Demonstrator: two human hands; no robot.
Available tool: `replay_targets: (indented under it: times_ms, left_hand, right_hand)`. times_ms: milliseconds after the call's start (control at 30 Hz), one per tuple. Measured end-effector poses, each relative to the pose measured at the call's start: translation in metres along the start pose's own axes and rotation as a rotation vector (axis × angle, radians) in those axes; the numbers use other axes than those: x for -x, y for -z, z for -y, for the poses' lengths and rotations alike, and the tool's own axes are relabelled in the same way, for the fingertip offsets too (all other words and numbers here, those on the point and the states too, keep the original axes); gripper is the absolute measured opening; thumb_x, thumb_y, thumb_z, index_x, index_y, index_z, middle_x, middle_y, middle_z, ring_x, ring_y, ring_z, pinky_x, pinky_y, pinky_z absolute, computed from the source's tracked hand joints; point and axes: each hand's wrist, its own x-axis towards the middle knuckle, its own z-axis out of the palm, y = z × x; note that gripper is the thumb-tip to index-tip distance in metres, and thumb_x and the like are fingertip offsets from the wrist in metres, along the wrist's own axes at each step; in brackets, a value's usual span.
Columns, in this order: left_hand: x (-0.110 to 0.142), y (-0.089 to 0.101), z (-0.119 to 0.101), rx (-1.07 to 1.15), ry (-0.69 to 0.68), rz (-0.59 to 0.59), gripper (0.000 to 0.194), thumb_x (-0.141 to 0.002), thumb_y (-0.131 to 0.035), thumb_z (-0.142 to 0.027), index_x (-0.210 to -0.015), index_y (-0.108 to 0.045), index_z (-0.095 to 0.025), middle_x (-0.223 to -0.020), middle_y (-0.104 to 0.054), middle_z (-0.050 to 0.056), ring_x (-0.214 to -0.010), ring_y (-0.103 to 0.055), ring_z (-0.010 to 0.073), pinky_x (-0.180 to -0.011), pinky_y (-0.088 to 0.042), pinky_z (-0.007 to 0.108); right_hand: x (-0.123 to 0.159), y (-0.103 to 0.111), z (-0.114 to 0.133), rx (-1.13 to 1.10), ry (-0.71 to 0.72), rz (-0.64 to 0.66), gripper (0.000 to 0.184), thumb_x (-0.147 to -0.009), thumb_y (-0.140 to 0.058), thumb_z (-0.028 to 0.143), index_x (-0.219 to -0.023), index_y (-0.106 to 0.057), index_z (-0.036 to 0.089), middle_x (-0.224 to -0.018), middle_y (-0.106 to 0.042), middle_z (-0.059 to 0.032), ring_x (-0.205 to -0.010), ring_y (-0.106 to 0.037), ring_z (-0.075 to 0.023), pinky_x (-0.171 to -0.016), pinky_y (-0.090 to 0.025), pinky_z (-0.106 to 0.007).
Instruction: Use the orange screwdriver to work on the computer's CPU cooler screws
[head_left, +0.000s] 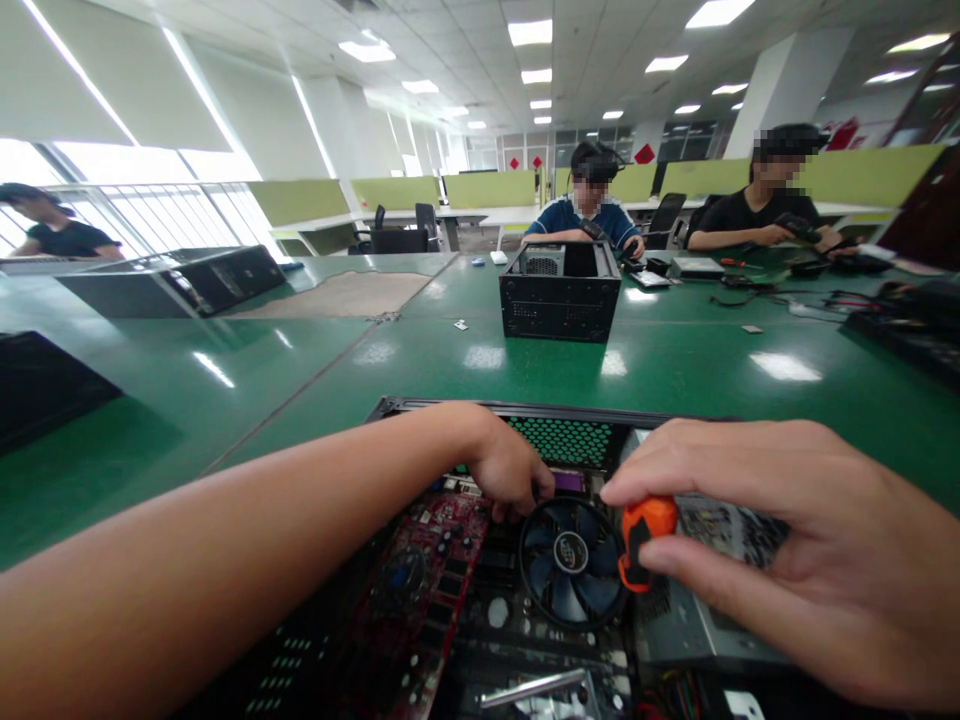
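An open computer case (645,416) lies in front of me with its inside facing up. My right hand (795,530) grips the orange and black handle of a screwdriver (651,530) between thumb and fingers, over the right edge of the round CPU fan (571,552). The screwdriver's shaft is hidden from view. My left hand (510,465) reaches into the case at the fan's upper left, fingers curled down; what they hold, if anything, cannot be made out. A red graphics card (442,570) sits below my left wrist, and a grey power supply (697,625) lies under my right hand.
Another black case (559,300) stands further back on the green table (330,400). More case parts (180,280) lie at the left. A person (585,205) sits behind the standing case, another person (772,200) at the right, where cables and tools lie. A third person (56,225) sits far left.
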Motion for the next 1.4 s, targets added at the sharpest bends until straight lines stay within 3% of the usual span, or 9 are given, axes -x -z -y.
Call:
replay_targets:
  times_ms: [133,267,400,600,733,933,1067,1200,1400]
  left_hand:
    - [0.003,0.001,-0.003,0.004,0.017,-0.008,0.028,-0.081,-0.078,-0.018,-0.105,-0.074,-0.03,-0.086,-0.08,-0.004,-0.1,-0.083,0.0299,-0.093,-0.066,0.037]
    - [0.003,0.002,-0.005,0.014,0.033,-0.005,0.027,-0.079,-0.079,-0.018,-0.102,-0.071,-0.03,-0.085,-0.08,-0.005,-0.099,-0.083,0.0302,-0.094,-0.066,0.038]
    - [0.002,0.001,-0.001,0.015,0.0,0.004,0.032,-0.08,-0.078,-0.018,-0.11,-0.078,-0.03,-0.092,-0.084,-0.003,-0.106,-0.085,0.0314,-0.094,-0.067,0.038]
    - [0.007,-0.006,0.001,0.017,0.031,-0.012,0.03,-0.082,-0.078,-0.021,-0.111,-0.08,-0.029,-0.095,-0.087,-0.001,-0.106,-0.085,0.0319,-0.099,-0.069,0.041]
    - [0.013,-0.012,0.003,0.044,0.013,-0.015,0.021,-0.082,-0.079,-0.021,-0.099,-0.071,-0.03,-0.084,-0.078,-0.005,-0.097,-0.082,0.0287,-0.09,-0.065,0.036]
    - [0.018,-0.017,0.012,0.051,-0.029,-0.014,0.022,-0.082,-0.081,-0.016,-0.092,-0.067,-0.029,-0.083,-0.076,-0.005,-0.095,-0.08,0.0274,-0.085,-0.062,0.035]
    - [0.018,-0.018,0.012,0.055,-0.011,-0.011,0.02,-0.085,-0.082,-0.019,-0.095,-0.069,-0.03,-0.083,-0.077,-0.004,-0.096,-0.082,0.03,-0.092,-0.066,0.04]
    - [0.017,-0.019,0.011,0.064,-0.005,0.011,0.023,-0.084,-0.081,-0.014,-0.095,-0.068,-0.03,-0.083,-0.075,-0.005,-0.091,-0.079,0.0272,-0.09,-0.065,0.038]
    - [0.019,-0.02,0.01,0.061,0.009,0.012,0.021,-0.086,-0.081,-0.015,-0.094,-0.067,-0.03,-0.079,-0.075,-0.005,-0.085,-0.077,0.0261,-0.084,-0.063,0.036]
  right_hand:
    - [-0.007,0.006,-0.005,0.004,0.054,0.067,0.017,-0.124,-0.085,0.036,-0.109,-0.085,0.031,-0.088,-0.086,0.0058,-0.072,-0.082,-0.0162,-0.063,-0.059,-0.028]
    - [-0.004,0.007,-0.005,0.025,0.079,0.081,0.024,-0.118,-0.098,0.042,-0.101,-0.086,0.03,-0.079,-0.078,0.0068,-0.063,-0.072,-0.0156,-0.057,-0.049,-0.03]
    - [0.001,0.004,0.001,-0.056,0.008,0.044,0.004,-0.117,-0.089,0.029,-0.117,-0.088,0.033,-0.097,-0.092,0.0063,-0.077,-0.087,-0.0165,-0.07,-0.064,-0.028]
    - [0.016,-0.013,0.01,-0.042,-0.068,-0.045,0.03,-0.105,-0.101,0.046,-0.135,-0.098,0.039,-0.112,-0.099,-0.0059,-0.102,-0.098,-0.0344,-0.088,-0.08,-0.042]
    - [0.013,-0.026,0.016,-0.018,-0.039,-0.048,0.039,-0.104,-0.101,0.056,-0.142,-0.1,0.045,-0.116,-0.101,-0.0066,-0.113,-0.1,-0.04,-0.092,-0.084,-0.047]
    - [0.009,-0.032,0.025,-0.022,-0.008,-0.029,0.042,-0.109,-0.094,0.049,-0.151,-0.096,0.052,-0.125,-0.103,-0.002,-0.117,-0.102,-0.0412,-0.094,-0.087,-0.047]
    - [0.015,-0.03,0.026,-0.043,-0.019,0.081,0.051,-0.123,-0.07,0.029,-0.165,-0.076,0.057,-0.143,-0.101,0.0096,-0.123,-0.102,-0.0267,-0.12,-0.078,-0.038]
    - [0.021,-0.028,0.023,-0.082,0.009,0.127,0.041,-0.124,-0.067,0.03,-0.158,-0.077,0.052,-0.141,-0.102,0.0093,-0.121,-0.102,-0.0234,-0.125,-0.072,-0.03]
    - [0.035,-0.031,0.021,-0.047,-0.037,0.181,0.047,-0.124,-0.07,0.041,-0.168,-0.072,0.057,-0.153,-0.099,0.0069,-0.135,-0.099,-0.0307,-0.135,-0.07,-0.045]
